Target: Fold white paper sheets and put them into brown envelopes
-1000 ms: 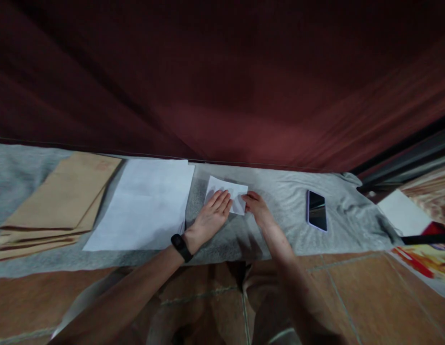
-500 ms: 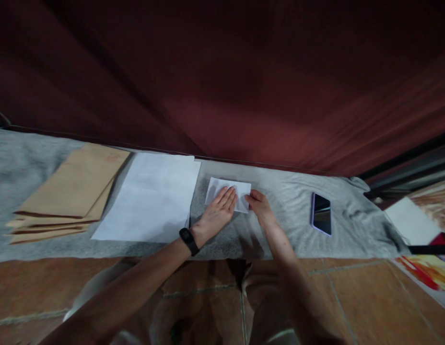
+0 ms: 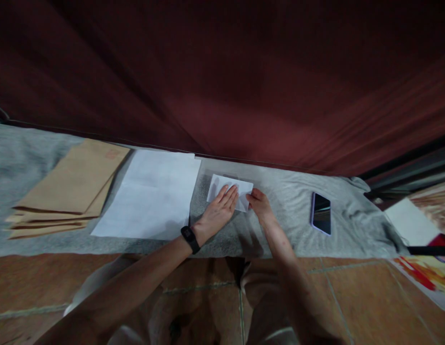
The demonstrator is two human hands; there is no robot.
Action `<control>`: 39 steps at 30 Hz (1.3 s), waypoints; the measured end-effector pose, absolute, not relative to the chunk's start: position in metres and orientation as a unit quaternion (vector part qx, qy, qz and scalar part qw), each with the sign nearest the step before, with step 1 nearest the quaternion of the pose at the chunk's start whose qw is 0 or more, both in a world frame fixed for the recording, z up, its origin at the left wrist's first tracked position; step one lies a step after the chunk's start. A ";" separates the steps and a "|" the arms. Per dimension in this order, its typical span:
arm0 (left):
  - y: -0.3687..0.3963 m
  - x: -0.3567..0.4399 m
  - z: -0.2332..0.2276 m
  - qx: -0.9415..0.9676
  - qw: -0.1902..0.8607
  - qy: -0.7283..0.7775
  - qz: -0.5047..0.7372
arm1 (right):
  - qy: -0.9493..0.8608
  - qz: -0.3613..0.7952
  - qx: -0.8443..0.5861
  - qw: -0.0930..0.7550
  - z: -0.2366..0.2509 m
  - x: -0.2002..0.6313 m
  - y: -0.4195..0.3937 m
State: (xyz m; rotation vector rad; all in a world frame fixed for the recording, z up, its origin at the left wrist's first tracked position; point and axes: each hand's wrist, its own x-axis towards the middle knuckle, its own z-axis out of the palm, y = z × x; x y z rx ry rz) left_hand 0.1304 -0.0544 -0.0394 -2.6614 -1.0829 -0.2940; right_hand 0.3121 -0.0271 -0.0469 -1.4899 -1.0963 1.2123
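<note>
A small folded sheet of white paper (image 3: 243, 203) lies on the grey cloth, tilted slightly down to the right. Across its middle my left hand (image 3: 221, 206) rests flat, fingers stretched out and covering part of it; a black band sits on that wrist. My right hand (image 3: 258, 202) is closed on the paper's right edge, thumb toward me and fingers curled. To the left of my hands lie larger white paper sheets (image 3: 154, 196), one on another.
Several brown paper envelopes (image 3: 73, 179) are stacked at the far left. A phone (image 3: 321, 213) with a purple edge lies on the grey cloth (image 3: 287, 230) at right. Behind the narrow cloth-covered surface hangs a dark red fabric (image 3: 222, 96). Tiled floor (image 3: 362, 292) shows below.
The folded paper and both hands have shifted very slightly to the right. My left hand stays flat on the paper, and my right hand keeps its edge.
</note>
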 end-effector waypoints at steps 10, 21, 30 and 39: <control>-0.055 0.131 -0.043 -0.904 0.146 -0.381 -0.127 | -0.442 0.493 -0.601 0.447 -0.048 0.311 -0.028; -0.038 0.122 -0.010 -0.796 -0.167 -0.436 -0.384 | -0.329 0.549 -0.561 0.526 -0.029 0.320 -0.028; -0.037 0.148 0.000 -0.265 -0.621 -0.371 -0.638 | -0.309 0.638 -0.486 0.511 -0.035 0.289 -0.041; -0.013 0.107 -0.029 -0.358 -0.515 -0.548 -0.553 | -0.421 0.504 -0.619 0.431 -0.044 0.315 -0.028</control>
